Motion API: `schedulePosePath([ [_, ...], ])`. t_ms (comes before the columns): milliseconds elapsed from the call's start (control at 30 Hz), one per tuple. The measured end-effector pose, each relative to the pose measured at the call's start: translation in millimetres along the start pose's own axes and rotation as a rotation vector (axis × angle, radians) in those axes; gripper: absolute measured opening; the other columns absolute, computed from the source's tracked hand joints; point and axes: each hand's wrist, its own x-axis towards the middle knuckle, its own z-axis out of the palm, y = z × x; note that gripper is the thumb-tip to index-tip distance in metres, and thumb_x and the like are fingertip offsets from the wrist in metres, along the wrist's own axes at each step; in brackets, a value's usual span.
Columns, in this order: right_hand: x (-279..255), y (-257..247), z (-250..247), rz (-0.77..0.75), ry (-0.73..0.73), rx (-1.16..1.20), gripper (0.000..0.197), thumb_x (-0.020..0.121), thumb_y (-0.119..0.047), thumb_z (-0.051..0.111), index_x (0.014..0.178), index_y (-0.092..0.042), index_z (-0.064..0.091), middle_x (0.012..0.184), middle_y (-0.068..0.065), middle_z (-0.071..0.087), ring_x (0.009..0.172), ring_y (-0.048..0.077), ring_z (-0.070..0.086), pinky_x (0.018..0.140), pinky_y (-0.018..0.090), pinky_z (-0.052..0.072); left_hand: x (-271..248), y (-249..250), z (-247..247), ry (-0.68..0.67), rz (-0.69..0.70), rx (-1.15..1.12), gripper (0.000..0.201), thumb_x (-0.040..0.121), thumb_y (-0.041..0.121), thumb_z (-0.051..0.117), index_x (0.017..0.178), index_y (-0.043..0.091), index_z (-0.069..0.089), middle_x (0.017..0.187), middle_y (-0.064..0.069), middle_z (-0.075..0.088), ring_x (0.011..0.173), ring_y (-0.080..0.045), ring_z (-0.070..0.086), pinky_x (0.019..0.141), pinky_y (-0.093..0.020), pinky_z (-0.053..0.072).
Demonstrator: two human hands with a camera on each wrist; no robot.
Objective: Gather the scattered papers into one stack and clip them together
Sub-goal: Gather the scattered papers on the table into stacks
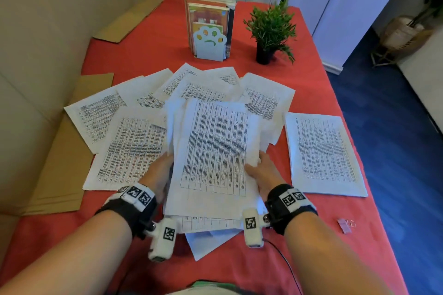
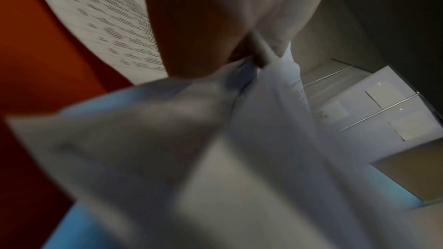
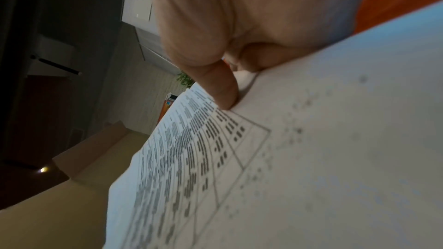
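Note:
Both hands hold a loose bundle of printed sheets (image 1: 213, 153) tilted up off the red table. My left hand (image 1: 160, 170) grips the bundle's left edge; its fingers are hidden behind the paper. My right hand (image 1: 261, 172) grips the right edge, thumb pressed on the top sheet (image 3: 263, 158). The left wrist view is blurred, with white sheets (image 2: 215, 139) folding around the palm (image 2: 191, 26). More printed papers (image 1: 134, 146) lie fanned out behind and to the left. A separate neat pile (image 1: 323, 153) lies to the right. A small pink binder clip (image 1: 344, 225) sits near the table's right edge.
A bookend with upright books (image 1: 209, 29) and a potted plant (image 1: 271, 31) stand at the back. Flat cardboard pieces (image 1: 62, 175) lie along the table's left side by a beige sofa (image 1: 36, 43). The red tablecloth (image 1: 311, 258) ends at right over blue floor.

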Motion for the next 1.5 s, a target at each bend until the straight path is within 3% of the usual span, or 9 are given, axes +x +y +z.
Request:
schedulePosePath([
  [133,7.4,-7.0,-6.9,-0.06,0.119,-0.229,0.024,0.075,-0.008,0.06,0.095,-0.018,0.066,0.099,0.011,0.073,0.092,0.031,0.069,0.089,0.05,0.054,22.9,11.0,-2.5,0.023,-0.001,0.109,0.042,0.095,0.051,0.038,0.106,0.02,0.065,0.079,-0.003,0.069,0.073,-0.026,0.063,0.074,-0.038,0.052],
  [267,7.9,-9.0,-11.9,-0.07,0.306,-0.343,0.018,0.078,0.002,0.049,0.091,-0.004,0.061,0.092,0.02,0.068,0.079,0.029,0.064,0.078,0.041,0.055,49.9,11.7,-45.9,0.475,0.165,0.826,0.045,0.089,0.015,0.05,0.133,0.014,0.049,0.133,-0.016,0.053,0.118,-0.04,0.052,0.095,-0.043,0.043],
  [467,13.1,-10.1,-7.6,-0.035,0.274,-0.279,0.018,0.078,0.003,0.051,0.09,-0.006,0.061,0.091,0.017,0.068,0.076,0.025,0.062,0.072,0.035,0.055,54.3,2.0,-126.8,0.656,-0.183,0.939,0.095,0.064,0.044,0.076,0.142,0.024,0.026,0.154,-0.016,0.016,0.141,-0.041,0.014,0.11,-0.062,0.022],
  [600,29.9,-28.2,9.7,-0.03,0.225,-0.16,0.014,0.077,-0.001,0.051,0.081,-0.011,0.062,0.092,0.024,0.067,0.078,0.027,0.061,0.081,0.046,0.054,53.5,10.6,-141.8,0.676,-0.055,0.914,0.104,0.062,0.034,0.085,0.144,0.018,0.024,0.145,-0.025,0.033,0.133,-0.045,0.031,0.106,-0.057,0.03],
  [733,54.4,-54.0,39.3,-0.056,0.222,-0.132,0.011,0.082,-0.008,0.056,0.072,-0.012,0.056,0.088,0.022,0.066,0.081,0.035,0.065,0.08,0.048,0.055,57.2,20.6,-144.9,0.672,0.062,0.815,0.042,0.086,0.017,0.063,0.123,0.001,0.051,0.113,-0.025,0.062,0.094,-0.038,0.06,0.076,-0.039,0.046],
  [933,98.7,-73.2,78.8,-0.047,0.226,-0.172,0.012,0.072,-0.016,0.058,0.068,-0.01,0.048,0.08,0.015,0.054,0.079,0.033,0.062,0.078,0.043,0.052,63.6,32.0,-148.9,0.845,0.1,0.556,0.029,0.093,0.031,0.045,0.085,0.007,0.059,0.086,-0.018,0.056,0.078,-0.033,0.051,0.073,-0.036,0.041],
  [1167,106.6,-78.9,109.1,-0.068,0.244,-0.196,0.014,0.08,-0.009,0.057,0.07,-0.015,0.05,0.076,0.008,0.058,0.081,0.03,0.062,0.078,0.043,0.055,74.9,38.9,-150.1,0.712,-0.016,0.476,0.03,0.086,0.028,0.058,0.057,0.022,0.05,0.061,0.003,0.05,0.055,-0.019,0.045,0.054,-0.023,0.034],
  [1367,110.5,-69.4,113.9,-0.082,0.286,-0.197,0.009,0.077,0.002,0.055,0.083,-0.004,0.055,0.084,0.017,0.061,0.079,0.029,0.061,0.075,0.041,0.055,78.1,38.0,-144.2,0.772,0.1,0.493,0.021,0.086,0.022,0.064,0.097,0.006,0.07,0.086,-0.008,0.064,0.074,-0.023,0.056,0.066,-0.026,0.04],
  [1500,103.3,-65.6,101.5,-0.075,0.312,-0.15,0.041,0.08,0.006,0.052,0.119,-0.008,0.05,0.103,0.014,0.059,0.093,0.034,0.061,0.08,0.042,0.053,71.8,26.5,-143.2,0.881,0.26,0.522,0.036,0.083,0.009,0.065,0.118,0.006,0.056,0.102,-0.015,0.067,0.082,-0.029,0.059,0.072,-0.033,0.046],
])
